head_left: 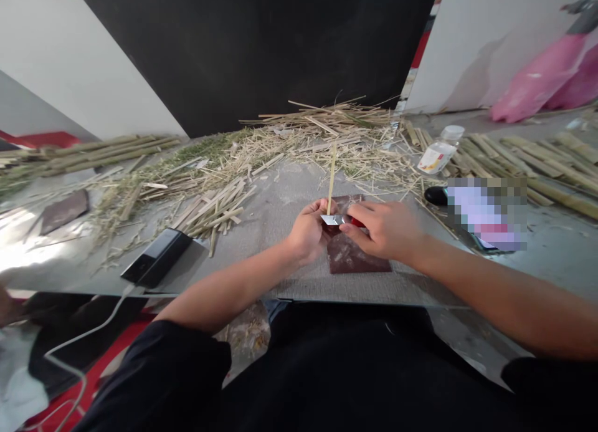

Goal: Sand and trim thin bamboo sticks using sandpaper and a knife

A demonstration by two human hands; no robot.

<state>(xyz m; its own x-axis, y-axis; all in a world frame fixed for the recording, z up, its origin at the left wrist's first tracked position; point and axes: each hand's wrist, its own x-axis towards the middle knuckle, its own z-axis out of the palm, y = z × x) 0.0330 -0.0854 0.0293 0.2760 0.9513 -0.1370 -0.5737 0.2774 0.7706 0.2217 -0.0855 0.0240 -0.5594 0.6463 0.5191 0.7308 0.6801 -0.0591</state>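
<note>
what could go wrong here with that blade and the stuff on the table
The knife in the right hand has its blade very close to the left hand, which holds the pale strip; a slip might cut it.

The white cable hangs past the table edge, so a snag could pull the black device down.

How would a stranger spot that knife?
Find the grey table before the black panel, then the brown slab near its front edge. Over it, the right hand grips the knife, its shiny blade unlike the pale strip beside it.
</note>
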